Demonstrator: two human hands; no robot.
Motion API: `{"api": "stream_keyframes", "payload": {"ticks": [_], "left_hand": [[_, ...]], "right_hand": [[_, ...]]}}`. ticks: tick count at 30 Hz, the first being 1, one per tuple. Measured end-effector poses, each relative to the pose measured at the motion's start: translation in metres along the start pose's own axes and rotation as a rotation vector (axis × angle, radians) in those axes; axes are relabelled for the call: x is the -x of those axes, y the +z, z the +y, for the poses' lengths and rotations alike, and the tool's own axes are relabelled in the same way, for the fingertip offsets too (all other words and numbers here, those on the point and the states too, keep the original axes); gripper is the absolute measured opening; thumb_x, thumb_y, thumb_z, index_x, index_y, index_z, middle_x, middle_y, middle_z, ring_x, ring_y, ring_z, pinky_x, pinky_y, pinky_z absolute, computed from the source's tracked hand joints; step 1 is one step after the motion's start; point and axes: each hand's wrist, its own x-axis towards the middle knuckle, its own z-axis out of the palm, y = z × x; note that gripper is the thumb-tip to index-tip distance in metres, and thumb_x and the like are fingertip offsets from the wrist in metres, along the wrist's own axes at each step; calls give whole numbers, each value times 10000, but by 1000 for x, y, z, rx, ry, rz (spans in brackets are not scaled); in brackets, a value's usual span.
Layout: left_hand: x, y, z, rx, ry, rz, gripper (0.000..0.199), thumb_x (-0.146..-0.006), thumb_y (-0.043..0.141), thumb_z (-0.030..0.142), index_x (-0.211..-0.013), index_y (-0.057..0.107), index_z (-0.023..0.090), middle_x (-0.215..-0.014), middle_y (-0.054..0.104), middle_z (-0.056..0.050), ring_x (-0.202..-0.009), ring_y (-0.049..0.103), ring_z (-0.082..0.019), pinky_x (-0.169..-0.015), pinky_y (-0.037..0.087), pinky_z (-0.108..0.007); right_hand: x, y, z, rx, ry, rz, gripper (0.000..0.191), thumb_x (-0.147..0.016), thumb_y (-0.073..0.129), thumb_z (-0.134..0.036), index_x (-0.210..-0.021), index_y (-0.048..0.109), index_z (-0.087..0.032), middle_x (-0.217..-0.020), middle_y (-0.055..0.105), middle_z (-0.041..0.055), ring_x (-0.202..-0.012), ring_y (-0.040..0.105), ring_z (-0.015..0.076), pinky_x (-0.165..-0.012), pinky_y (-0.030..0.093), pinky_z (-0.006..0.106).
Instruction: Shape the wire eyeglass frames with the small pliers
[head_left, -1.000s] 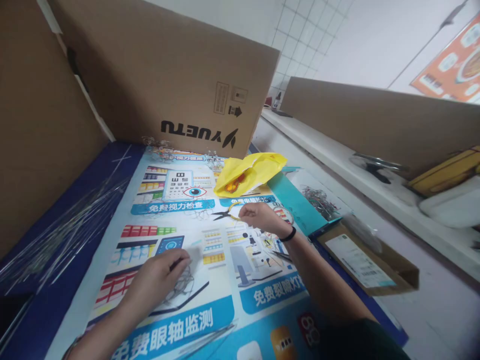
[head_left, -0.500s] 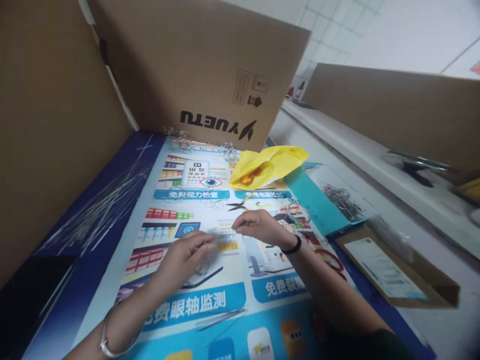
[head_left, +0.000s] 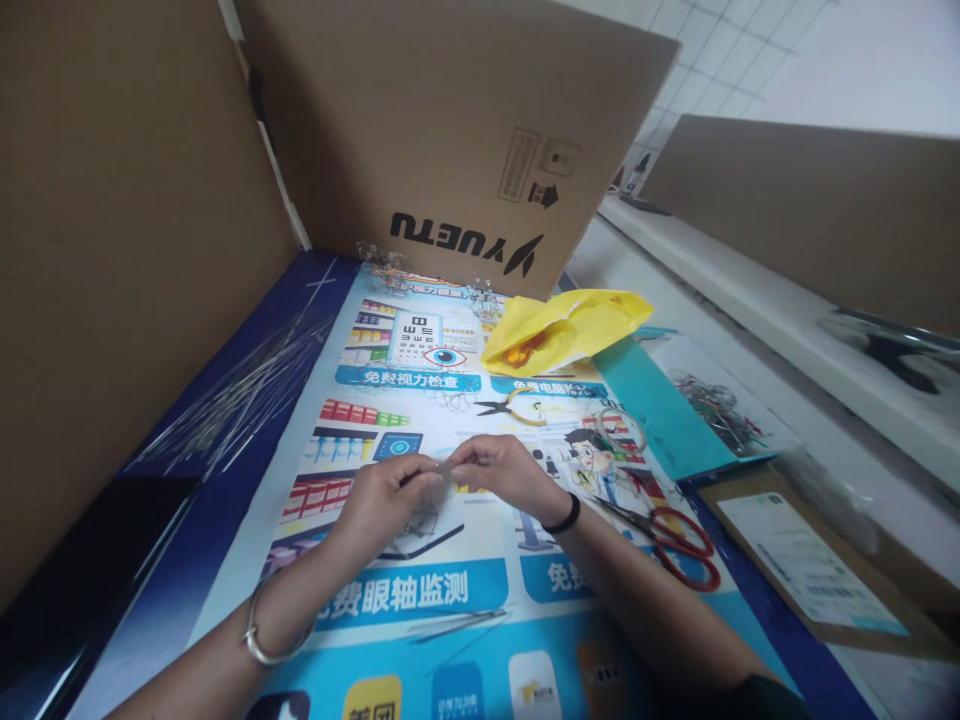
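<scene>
My left hand [head_left: 390, 497], a silver bangle on its wrist, is closed in a pinch. Its fingertips meet those of my right hand [head_left: 506, 472], which wears a black band and is pinched too. Between them shows a small grey bit of thin wire [head_left: 445, 467], blurred and mostly hidden by the fingers. Faint wire loops [head_left: 424, 522] show just under my left hand. Beyond the hands lie yellow-handled pliers [head_left: 517, 408], their jaws apart. Red-handled scissors [head_left: 675, 545] rest right of my right forearm. Nearer me lie several thin metal pieces [head_left: 459, 626].
A printed poster [head_left: 480, 590] covers the table. Long thin wires [head_left: 240, 400] lie at left beside a black panel [head_left: 90, 540]. Cardboard [head_left: 450, 130] stands behind. A yellow bag [head_left: 577, 320], a teal box [head_left: 652, 410] with a wire tangle [head_left: 720, 410], and a labelled brown parcel [head_left: 817, 560] are right.
My hands, apart before, have come together at the fingertips. The view has shifted, so the table's things sit further right, and the scissors show more fully.
</scene>
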Motion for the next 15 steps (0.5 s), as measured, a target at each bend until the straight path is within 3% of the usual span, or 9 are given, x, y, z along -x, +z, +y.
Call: {"api": "stream_keyframes", "payload": {"ticks": [8,15], "left_hand": [[0,8,-11,35,-170,57,296,-760,536,445,-847,667,194,-645,667,19,-630,615,-164,-586,466,-241],[-2,8,-17,-44,-228,91,337,-703,574,510,-876,669,236,-850,719,24,-842,652,-218,-722,501,-263]], "right_hand": [[-3,30,19,-429,25,188,353,-561,753,-420,-718,617,-135,-617,617,-26,-526,563,82,-563,484,249],[-6,44,21,-595,54,254,438,-470,784,-473,-674,604,-130,-592,601,-23,-511,555,87,-562,480,262]]}}
